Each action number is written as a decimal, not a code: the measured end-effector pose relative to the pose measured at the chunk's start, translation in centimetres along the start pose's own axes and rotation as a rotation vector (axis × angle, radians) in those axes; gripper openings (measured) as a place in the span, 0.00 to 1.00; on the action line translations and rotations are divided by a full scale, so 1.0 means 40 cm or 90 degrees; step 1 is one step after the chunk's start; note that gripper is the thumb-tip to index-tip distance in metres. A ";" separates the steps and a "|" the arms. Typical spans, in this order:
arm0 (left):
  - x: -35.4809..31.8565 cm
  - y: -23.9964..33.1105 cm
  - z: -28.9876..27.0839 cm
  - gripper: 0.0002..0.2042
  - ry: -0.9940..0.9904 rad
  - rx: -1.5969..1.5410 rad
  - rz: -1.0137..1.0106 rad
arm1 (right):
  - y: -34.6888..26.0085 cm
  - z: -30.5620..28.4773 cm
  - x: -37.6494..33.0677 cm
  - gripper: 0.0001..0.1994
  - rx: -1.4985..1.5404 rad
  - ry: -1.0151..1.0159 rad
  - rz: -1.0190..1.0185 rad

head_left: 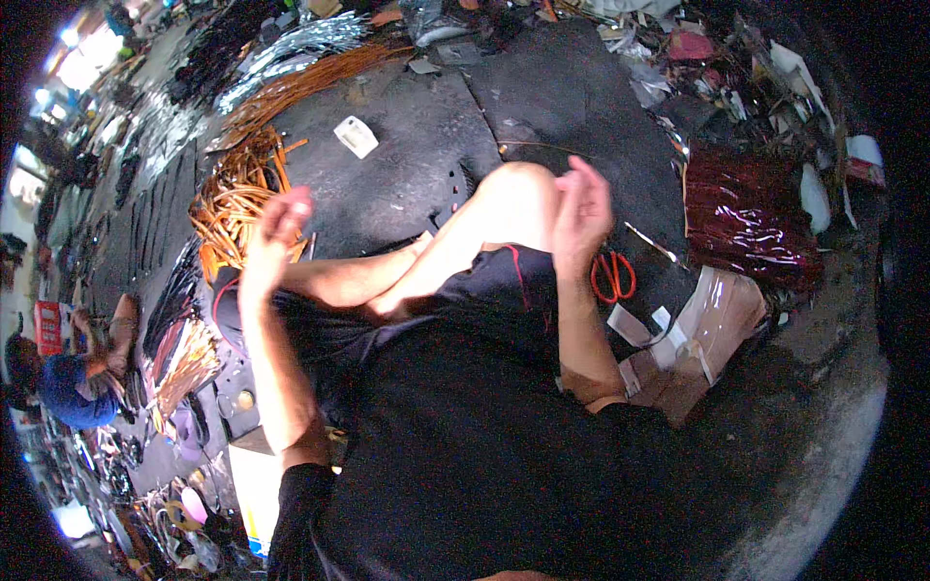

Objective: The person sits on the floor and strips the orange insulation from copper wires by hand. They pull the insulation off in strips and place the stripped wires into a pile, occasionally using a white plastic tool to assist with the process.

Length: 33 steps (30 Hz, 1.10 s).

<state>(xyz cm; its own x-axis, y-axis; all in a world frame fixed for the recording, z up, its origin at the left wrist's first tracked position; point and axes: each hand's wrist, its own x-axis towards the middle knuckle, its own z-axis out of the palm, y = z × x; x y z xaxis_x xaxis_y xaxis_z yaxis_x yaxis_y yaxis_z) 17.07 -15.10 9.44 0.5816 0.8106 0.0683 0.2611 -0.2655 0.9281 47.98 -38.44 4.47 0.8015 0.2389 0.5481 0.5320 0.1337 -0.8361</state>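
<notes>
Evidently both forearms rise from the lower edge, elbows bent, on either side of the crossed bare legs; the left hand is raised with its fingers blurred and seemingly half curled, so one cannot tell whether they are pressed together or pinching anything; the right hand points upward beside the raised knee, its fingers extended and loosely parted, and whether it touches the knee cannot be told.

The orange strips lie in a loose, tangled heap just beside the left hand, to its left and partly behind its fingers; the red-handled scissors lie to the right of the right wrist, near it but apart, their blades hard to make out.

Between and beyond the hands, the legs take up the near space; farther out, dark matting stretches away, carrying a white label; long copper-coloured strips border it at upper left, a dark red bundle lies at its right, and clear-wrapped packets sit near the right forearm.
</notes>
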 end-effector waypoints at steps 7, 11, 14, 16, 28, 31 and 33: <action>-0.168 0.351 -0.210 0.22 0.189 0.146 0.156 | 0.357 -0.161 -0.054 0.15 -0.235 0.049 0.144; -0.204 0.403 -0.244 0.22 0.162 0.199 0.153 | 0.477 -0.208 -0.181 0.12 -0.325 -0.125 -0.035; -0.203 0.406 -0.294 0.22 0.091 0.263 0.089 | 0.491 -0.212 -0.228 0.10 -0.410 -0.186 -0.067; -0.205 0.389 -0.325 0.22 0.082 0.314 0.042 | 0.445 -0.208 -0.222 0.10 -0.404 -0.210 -0.079; -0.203 0.363 -0.469 0.27 0.098 0.345 -0.243 | 0.488 -0.280 -0.176 0.25 -0.533 -0.339 -0.144; -0.237 0.386 -0.491 0.26 0.149 0.323 -0.270 | 0.511 -0.282 -0.186 0.28 -0.553 -0.386 -0.118; -0.220 0.398 -0.496 0.25 0.073 0.346 -0.314 | 0.484 -0.268 -0.183 0.27 -0.539 -0.379 -0.118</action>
<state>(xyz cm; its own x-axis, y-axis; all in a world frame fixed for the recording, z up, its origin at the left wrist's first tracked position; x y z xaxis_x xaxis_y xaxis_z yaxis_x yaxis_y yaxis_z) 0.82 -16.09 30.89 0.2224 0.9438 -0.2445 0.8330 -0.0537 0.5507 55.35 -47.93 -15.52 0.5467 0.7484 0.3754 0.8337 -0.4449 -0.3272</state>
